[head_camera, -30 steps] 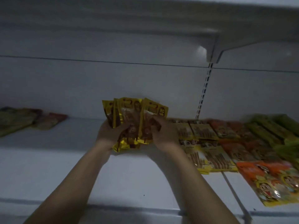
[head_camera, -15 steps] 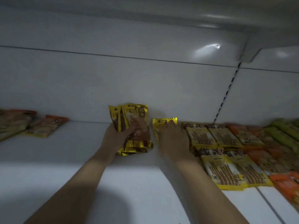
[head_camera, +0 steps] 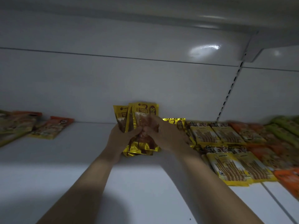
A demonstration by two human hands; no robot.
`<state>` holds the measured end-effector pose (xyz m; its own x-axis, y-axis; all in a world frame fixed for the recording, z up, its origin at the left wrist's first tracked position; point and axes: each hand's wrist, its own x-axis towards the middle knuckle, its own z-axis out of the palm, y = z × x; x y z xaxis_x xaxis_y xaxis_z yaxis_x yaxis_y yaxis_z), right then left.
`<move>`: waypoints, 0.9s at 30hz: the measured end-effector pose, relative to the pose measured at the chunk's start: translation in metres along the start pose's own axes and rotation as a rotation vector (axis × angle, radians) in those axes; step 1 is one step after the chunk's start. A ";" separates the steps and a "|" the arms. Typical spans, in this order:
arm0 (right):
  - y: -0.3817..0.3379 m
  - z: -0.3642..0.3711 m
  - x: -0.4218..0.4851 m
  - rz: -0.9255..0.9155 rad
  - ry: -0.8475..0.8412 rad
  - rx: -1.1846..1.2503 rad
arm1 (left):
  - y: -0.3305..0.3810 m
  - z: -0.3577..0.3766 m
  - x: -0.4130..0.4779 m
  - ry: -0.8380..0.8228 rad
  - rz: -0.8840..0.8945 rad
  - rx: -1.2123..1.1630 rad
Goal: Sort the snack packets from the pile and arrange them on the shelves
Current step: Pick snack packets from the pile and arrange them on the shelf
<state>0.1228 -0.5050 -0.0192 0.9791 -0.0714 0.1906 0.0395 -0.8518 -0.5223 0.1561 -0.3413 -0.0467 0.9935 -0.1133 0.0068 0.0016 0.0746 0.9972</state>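
Overhead, in the head view, we see the pale underside of an upper shelf (head_camera: 145, 15) and a white back panel (head_camera: 97, 84) with a glare spot on it. The light is dim. A slotted upright (head_camera: 229, 92) runs down the panel at right.

Below lies the white shelf (head_camera: 77, 178). Above its middle, near the back panel, our left hand (head_camera: 122, 139) grips a fanned bundle of gold packets (head_camera: 142, 110), held upright. Our right hand (head_camera: 166, 136) pinches the front packet of that bundle – fingers curled on it.

Just right of our hands, one gold packet (head_camera: 176, 122) lies flat at the back of the shelf. Beside it are rows of yellow stick-snack packets (head_camera: 229, 165), then orange packets (head_camera: 260, 152) and green packets (head_camera: 286, 126) – all lying flat. Far left, an orange packet (head_camera: 51, 129) lies beside blurred ones.
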 end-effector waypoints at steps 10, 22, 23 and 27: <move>0.004 0.027 0.010 0.083 0.213 0.363 | 0.007 -0.019 -0.003 -0.026 -0.019 -0.049; 0.004 0.030 -0.006 0.011 0.291 -0.261 | 0.016 -0.034 -0.016 0.187 0.001 -0.039; 0.002 0.029 -0.008 -0.034 0.316 -0.108 | 0.016 -0.033 -0.016 0.186 0.005 -0.042; -0.001 0.029 -0.015 -0.206 0.134 -0.052 | 0.018 -0.030 -0.018 0.200 0.010 -0.124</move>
<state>0.1140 -0.4882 -0.0460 0.9161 0.0409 0.3988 0.2213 -0.8811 -0.4180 0.1415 -0.3084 -0.0307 0.9963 0.0854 -0.0107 -0.0064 0.1976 0.9803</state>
